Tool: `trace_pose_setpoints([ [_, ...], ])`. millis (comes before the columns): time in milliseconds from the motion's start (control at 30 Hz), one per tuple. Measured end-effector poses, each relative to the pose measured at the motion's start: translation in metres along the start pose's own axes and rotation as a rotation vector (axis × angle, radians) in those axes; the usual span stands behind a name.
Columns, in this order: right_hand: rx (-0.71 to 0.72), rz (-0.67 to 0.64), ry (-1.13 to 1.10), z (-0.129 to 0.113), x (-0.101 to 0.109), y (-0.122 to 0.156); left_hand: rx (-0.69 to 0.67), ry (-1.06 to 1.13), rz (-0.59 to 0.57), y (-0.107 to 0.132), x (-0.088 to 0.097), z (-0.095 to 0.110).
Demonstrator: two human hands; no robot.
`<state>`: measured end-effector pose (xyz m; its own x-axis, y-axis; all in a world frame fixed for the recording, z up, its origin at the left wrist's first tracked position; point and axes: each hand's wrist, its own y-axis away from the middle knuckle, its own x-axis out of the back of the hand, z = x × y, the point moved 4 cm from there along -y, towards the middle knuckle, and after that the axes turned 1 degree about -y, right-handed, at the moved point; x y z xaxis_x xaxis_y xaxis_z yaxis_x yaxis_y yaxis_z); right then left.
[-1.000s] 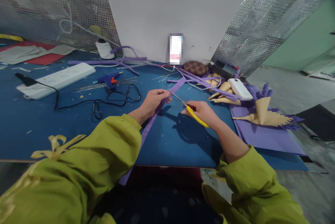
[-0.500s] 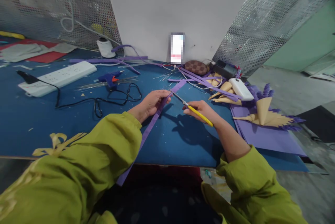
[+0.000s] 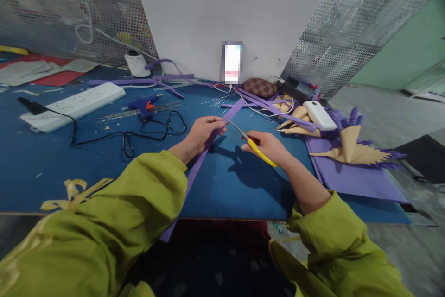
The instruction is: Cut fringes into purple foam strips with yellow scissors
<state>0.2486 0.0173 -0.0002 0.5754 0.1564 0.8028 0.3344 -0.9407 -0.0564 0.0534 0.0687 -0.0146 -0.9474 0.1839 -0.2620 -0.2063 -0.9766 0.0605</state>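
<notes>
My left hand (image 3: 201, 132) pinches a long purple foam strip (image 3: 194, 172) that runs from the table's middle down past the front edge. My right hand (image 3: 267, 146) grips yellow-handled scissors (image 3: 248, 142), whose blades point up-left and meet the strip's right edge just beside my left fingertips. Both hands hover over the blue table (image 3: 52, 158). Green sleeves cover both forearms.
A white power strip (image 3: 71, 104), a blue glue gun (image 3: 144, 104) with black cord and thin wires lie at left. Purple strips, tan paper cones (image 3: 349, 148), purple sheets (image 3: 351, 179), a white power bank (image 3: 319, 115) and a checkered pouch (image 3: 259, 87) crowd the right. A white board stands behind.
The scissors' handles have opened again after closing on the strip's edge half a second ago. Both hands stay in nearly the same spot.
</notes>
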Motion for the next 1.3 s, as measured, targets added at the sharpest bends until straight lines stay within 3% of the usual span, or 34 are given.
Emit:
trace_pose_setpoints([
  [267,-0.001,0.035,0.169,-0.0100,0.0041,0.0020,-0.023,-0.010,-0.011,-0.0005,-0.0004,0.0003],
  [933,0.009,0.033,0.078,-0.0082,0.0051,0.0014,0.024,-0.023,-0.007,-0.0007,0.0004,-0.0021],
  [1300,-0.001,0.027,0.115,-0.0078,0.0038,0.0017,-0.054,-0.088,-0.017,-0.0001,0.0003,-0.0003],
])
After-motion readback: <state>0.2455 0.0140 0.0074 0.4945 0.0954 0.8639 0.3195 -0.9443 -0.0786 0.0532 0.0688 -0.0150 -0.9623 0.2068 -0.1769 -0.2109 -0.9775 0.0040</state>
